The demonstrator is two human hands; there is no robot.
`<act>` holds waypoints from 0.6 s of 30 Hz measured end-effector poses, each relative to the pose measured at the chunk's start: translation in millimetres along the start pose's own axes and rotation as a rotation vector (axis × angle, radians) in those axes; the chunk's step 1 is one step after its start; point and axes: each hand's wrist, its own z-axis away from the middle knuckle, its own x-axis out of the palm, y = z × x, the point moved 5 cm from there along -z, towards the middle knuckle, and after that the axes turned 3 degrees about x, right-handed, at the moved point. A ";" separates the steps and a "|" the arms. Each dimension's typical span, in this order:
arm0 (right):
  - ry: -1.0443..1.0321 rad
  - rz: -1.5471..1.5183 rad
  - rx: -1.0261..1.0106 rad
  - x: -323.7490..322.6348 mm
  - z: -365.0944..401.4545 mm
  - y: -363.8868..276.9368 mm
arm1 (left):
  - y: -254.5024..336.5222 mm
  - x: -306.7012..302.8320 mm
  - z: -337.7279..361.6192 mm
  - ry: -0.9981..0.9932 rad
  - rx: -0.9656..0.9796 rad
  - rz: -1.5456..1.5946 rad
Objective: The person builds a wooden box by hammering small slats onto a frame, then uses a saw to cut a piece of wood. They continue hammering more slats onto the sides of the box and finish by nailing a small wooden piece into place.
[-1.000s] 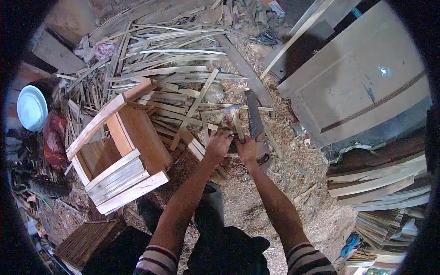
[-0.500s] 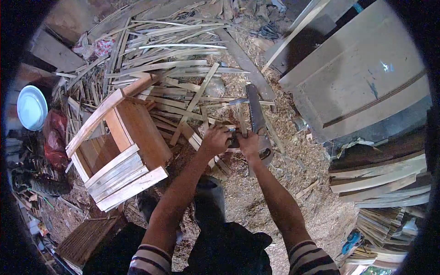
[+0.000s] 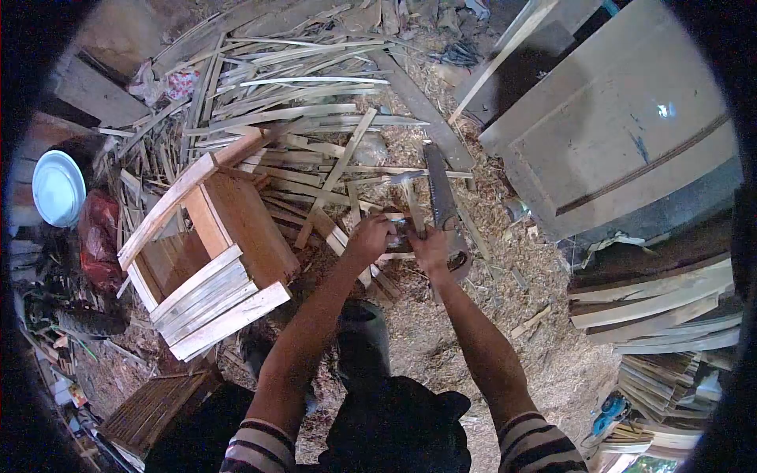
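Left hand, right hand: both clenched on one small item beside saw. Fitting step, seemingly; next calls for steadiness.

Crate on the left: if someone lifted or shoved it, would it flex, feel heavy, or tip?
The crate probably stays stiff, since it is built of thick boards joined to corner posts. It looks fairly heavy for its size, being solid wood. It rests tilted on loose slats, so a shove may rock or slide it.
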 end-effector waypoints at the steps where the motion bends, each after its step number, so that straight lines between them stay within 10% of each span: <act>1: 0.054 0.046 -0.069 -0.9 1.5 1.0 | -0.5 -0.4 0.3 -0.117 -0.110 0.090; 11: 0.115 0.022 -0.210 14.5 2.6 43.7 | -0.2 6.6 3.4 0.120 0.002 -0.031; 14: -0.013 0.130 -0.029 10.1 4.7 32.3 | -14.7 17.6 0.7 0.275 -0.187 0.360; 18: 0.061 0.046 -0.076 10.2 9.5 21.6 | 22.5 -5.6 2.6 0.162 0.003 -0.129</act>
